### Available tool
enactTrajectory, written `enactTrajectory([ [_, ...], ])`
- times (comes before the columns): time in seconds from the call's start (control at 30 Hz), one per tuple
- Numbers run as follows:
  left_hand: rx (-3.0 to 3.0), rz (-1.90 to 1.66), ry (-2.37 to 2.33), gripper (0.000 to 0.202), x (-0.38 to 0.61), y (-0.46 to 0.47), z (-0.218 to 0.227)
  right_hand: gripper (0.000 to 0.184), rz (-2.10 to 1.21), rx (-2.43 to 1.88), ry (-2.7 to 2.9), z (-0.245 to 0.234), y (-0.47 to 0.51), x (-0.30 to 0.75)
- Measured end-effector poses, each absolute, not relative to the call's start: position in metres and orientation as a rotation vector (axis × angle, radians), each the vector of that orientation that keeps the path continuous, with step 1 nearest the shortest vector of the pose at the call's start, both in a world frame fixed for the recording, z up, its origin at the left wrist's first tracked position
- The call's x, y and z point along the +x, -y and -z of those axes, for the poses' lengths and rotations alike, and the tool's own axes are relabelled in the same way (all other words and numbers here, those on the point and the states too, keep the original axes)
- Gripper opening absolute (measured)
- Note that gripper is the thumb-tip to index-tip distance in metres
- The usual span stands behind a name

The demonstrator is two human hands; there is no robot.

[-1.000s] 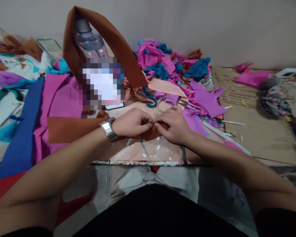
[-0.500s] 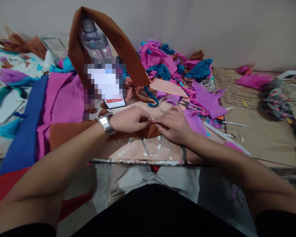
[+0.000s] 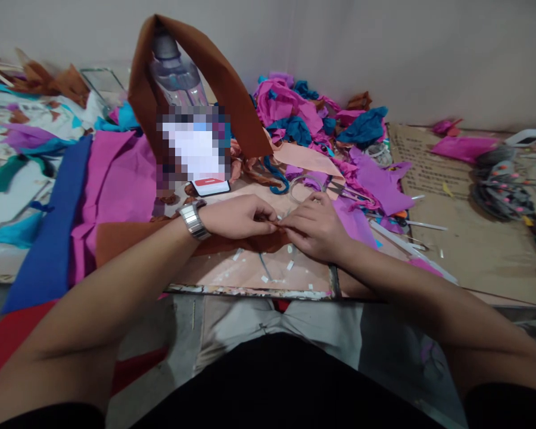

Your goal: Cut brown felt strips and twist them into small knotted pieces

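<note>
My feed shows a pinkish tabletop (image 3: 232, 274) carrying white scraps (image 3: 290, 265) nearside of the fingers (image 3: 301, 223), a wire ring (image 3: 291, 189) just beyond them, cardboard (image 3: 455, 250) well to their right.

Black shirt (image 3: 277, 387); silver wristwatch (image 3: 193, 220)

Clear bottle (image 3: 179, 83), grey-capped, one: I have it toward the back of the bench (image 3: 310, 271). Phone (image 3: 212, 187), one, in front of the bottle; screen lit, mostly pixelated at my end. Blue sheet (image 3: 53, 232), one, alongside a magenta sheet (image 3: 120, 173). Crumpled heap (image 3: 288, 104), magenta, teal and purple, near the wall (image 3: 339, 47). Scissors (image 3: 337, 189), one pair, blades toward a thin ring (image 3: 292, 189). White rod (image 3: 395, 239), one, lying slantwise. Cardboard (image 3: 429, 190), printed, at my far right, bearing a dark bundle (image 3: 500, 193) with pink and orange specks.
</note>
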State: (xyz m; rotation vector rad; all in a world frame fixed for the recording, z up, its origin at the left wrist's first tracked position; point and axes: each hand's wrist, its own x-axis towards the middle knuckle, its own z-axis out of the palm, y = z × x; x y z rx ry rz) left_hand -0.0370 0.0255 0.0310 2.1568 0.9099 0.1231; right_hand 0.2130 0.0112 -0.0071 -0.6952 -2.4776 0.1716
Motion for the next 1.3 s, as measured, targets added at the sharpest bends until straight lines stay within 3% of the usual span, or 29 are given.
enactTrajectory([
  [0.17, 2.144, -0.176, -0.906, 0.044, -0.0349, -0.0268, -0.0267, 0.018, -0.192, -0.68, 2.456, 0.0085, -0.0118, 0.214],
  [0.5, 2.135, -0.23, -0.926, 0.035, -0.0352, -0.028, -0.0257, 0.012, -0.241, -0.762, 2.42, 0.0104, -0.0124, 0.2143],
  [0.7, 2.099, -0.279, -0.943, 0.052, -0.0315, -0.0274, -0.0247, 0.01, -0.137, -0.724, 2.394, 0.0104, -0.0125, 0.2122],
  [1.3, 2.115, -0.349, -0.992, 0.041, -0.0283, -0.0255, -0.0208, 0.01, -0.123, -0.805, 2.402, 0.0098, -0.0116, 0.2115],
])
